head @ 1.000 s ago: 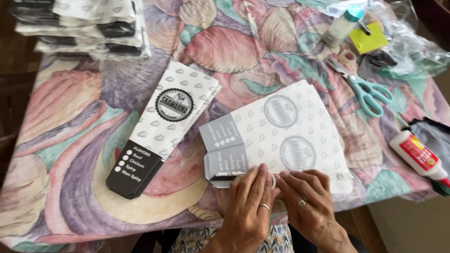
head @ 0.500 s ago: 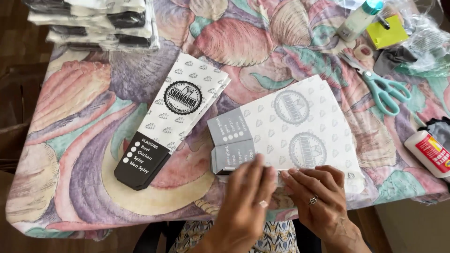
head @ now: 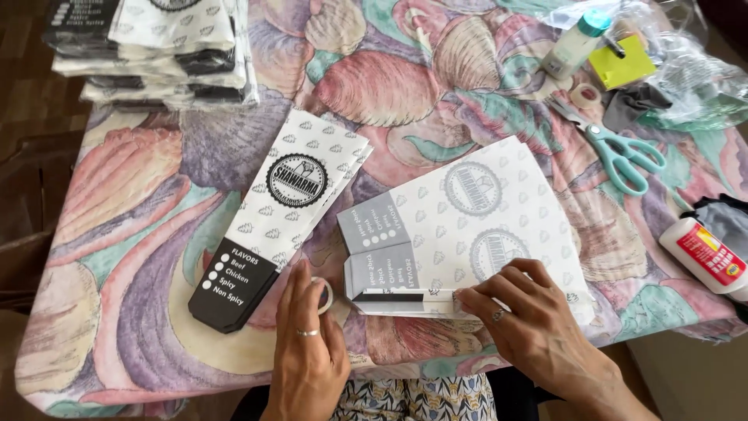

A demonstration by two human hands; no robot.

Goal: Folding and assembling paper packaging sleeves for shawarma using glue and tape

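While right hand (head: 538,320) presses, left hand (head: 308,335) (ringed) withdrew.

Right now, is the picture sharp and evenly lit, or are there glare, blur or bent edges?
Head view: soft, even daylight, only faint shadows under the left hand and right hand; mild glare on the crumpled plastic bag top right; the folded paper sheet and the paper bag look crisp; slight softness at the bag stack; table edges bow a little, wide-lens distortion.

The glue bottle (head: 705,256) and bag stack (head: 152,47) are cut off by edges.
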